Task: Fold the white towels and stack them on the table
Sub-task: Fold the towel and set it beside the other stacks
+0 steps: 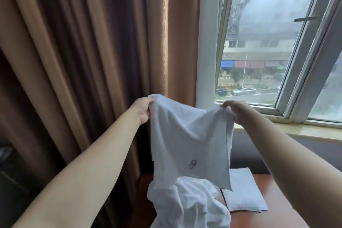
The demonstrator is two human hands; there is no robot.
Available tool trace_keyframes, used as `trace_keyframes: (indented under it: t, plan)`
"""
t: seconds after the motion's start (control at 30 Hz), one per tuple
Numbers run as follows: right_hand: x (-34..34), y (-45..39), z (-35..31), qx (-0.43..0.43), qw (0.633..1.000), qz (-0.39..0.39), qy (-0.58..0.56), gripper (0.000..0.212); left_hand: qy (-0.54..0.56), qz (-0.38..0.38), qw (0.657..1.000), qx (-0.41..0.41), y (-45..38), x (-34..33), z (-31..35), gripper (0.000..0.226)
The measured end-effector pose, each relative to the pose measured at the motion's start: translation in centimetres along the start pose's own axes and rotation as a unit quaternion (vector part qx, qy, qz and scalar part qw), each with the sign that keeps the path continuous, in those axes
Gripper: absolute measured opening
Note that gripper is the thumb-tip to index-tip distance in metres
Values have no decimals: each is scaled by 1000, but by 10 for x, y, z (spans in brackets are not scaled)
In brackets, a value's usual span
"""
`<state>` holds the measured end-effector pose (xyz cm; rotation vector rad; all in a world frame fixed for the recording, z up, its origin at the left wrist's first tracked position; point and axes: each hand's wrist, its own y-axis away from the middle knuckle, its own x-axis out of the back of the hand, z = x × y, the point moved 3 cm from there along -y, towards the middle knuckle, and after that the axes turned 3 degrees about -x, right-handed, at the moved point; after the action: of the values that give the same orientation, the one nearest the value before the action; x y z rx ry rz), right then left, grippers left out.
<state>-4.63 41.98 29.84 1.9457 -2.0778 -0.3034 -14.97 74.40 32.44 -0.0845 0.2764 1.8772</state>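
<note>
A white towel (190, 140) with a small reddish embroidered mark hangs in the air above the table. My left hand (143, 110) pinches its upper left corner and my right hand (238, 112) pinches its upper right corner, so the cloth hangs spread between them. Below it a crumpled heap of white towels (190, 205) lies on the reddish-brown table (262, 218). To the right of the heap a folded white towel (242, 190) lies flat on the table.
Brown curtains (83, 52) hang behind and to the left. A window (259, 52) with a pale sill (296, 131) is at the right, above the table's far side. Something dark stands at the lower left edge.
</note>
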Motion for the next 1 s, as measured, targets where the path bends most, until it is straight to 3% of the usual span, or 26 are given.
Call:
trace_keyframes:
  t: [0.13, 0.43, 0.5, 0.67, 0.83, 1.0]
  plan:
    - [8, -7, -12, 27, 996, 88, -1, 38, 64, 62, 996, -13, -4, 11, 17, 19]
    - [12, 22, -48, 156, 974, 160, 31, 32, 39, 41, 992, -117, 1, 17, 53, 21]
    - [14, 26, -61, 131, 983, 127, 3, 29, 41, 49, 990, -128, 2, 18, 60, 21]
    - [12, 36, -74, 39, 991, -58, -115, 26, 82, 68, 985, -133, 3, 20, 69, 16]
    - [28, 40, -79, 9, 983, -107, -148, 25, 124, 89, 981, -117, 9, 23, 73, 31]
    - [43, 30, -63, -49, 984, -97, -144, 28, 136, 109, 979, -105, 12, 32, 77, 15]
